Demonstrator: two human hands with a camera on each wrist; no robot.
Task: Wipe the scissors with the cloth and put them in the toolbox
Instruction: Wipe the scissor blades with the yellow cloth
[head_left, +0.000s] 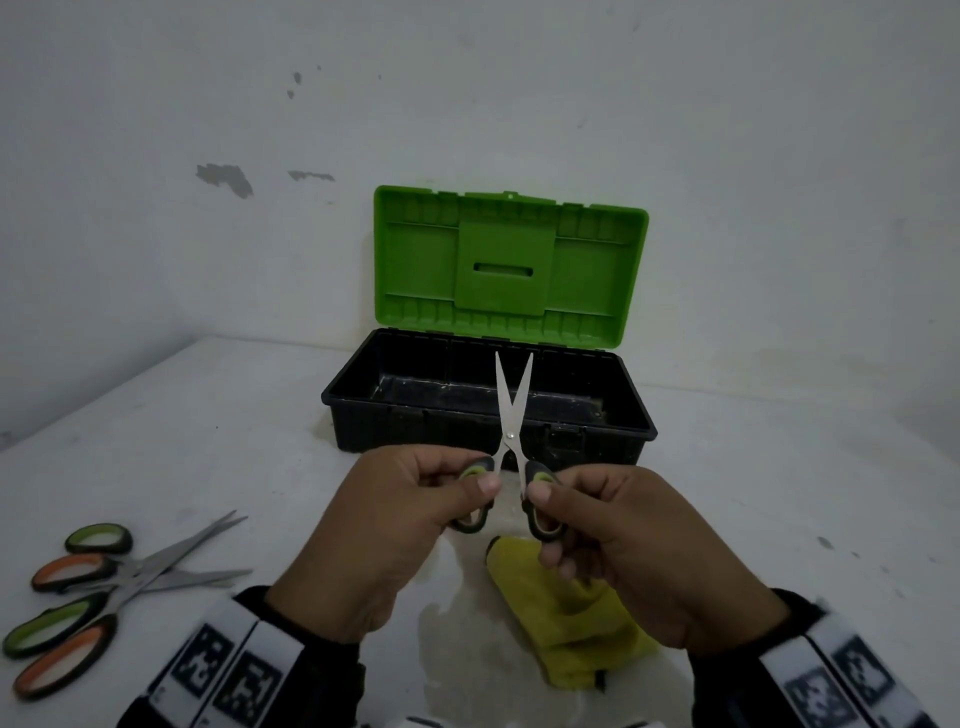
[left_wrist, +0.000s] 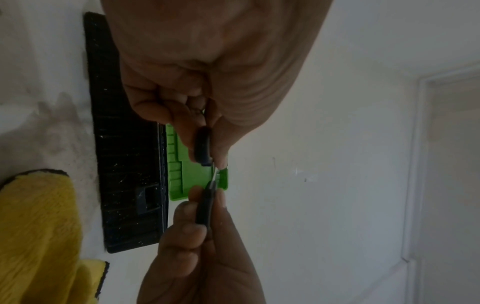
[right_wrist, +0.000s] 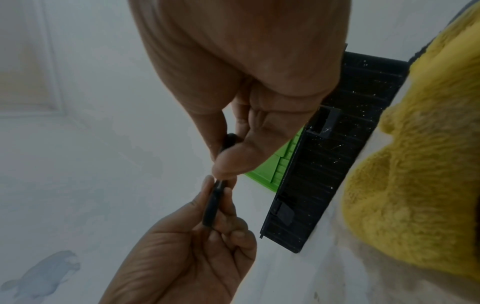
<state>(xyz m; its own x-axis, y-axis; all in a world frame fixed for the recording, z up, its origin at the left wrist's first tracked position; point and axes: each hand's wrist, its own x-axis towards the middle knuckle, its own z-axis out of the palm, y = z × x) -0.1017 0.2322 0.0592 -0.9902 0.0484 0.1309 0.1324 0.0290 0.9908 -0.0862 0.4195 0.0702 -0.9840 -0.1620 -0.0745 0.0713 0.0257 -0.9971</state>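
I hold a pair of green-and-black handled scissors (head_left: 511, 410) upright in the air, blades spread in a V in front of the toolbox. My left hand (head_left: 415, 514) pinches the left handle loop (left_wrist: 203, 147). My right hand (head_left: 613, 540) pinches the right handle loop (right_wrist: 228, 142). The toolbox (head_left: 363, 387) stands open behind, with a black tray and a green lid (head_left: 509, 265) raised against the wall. A yellow cloth (head_left: 566, 613) lies crumpled on the table under my right hand, touched by neither hand.
Two more pairs of scissors lie crossed at the table's left front, one green-handled (head_left: 98, 538) and one orange-handled (head_left: 67, 571). A damp patch (head_left: 457, 634) spreads on the white table (head_left: 208, 426) beside the cloth. A white wall stands close behind the toolbox.
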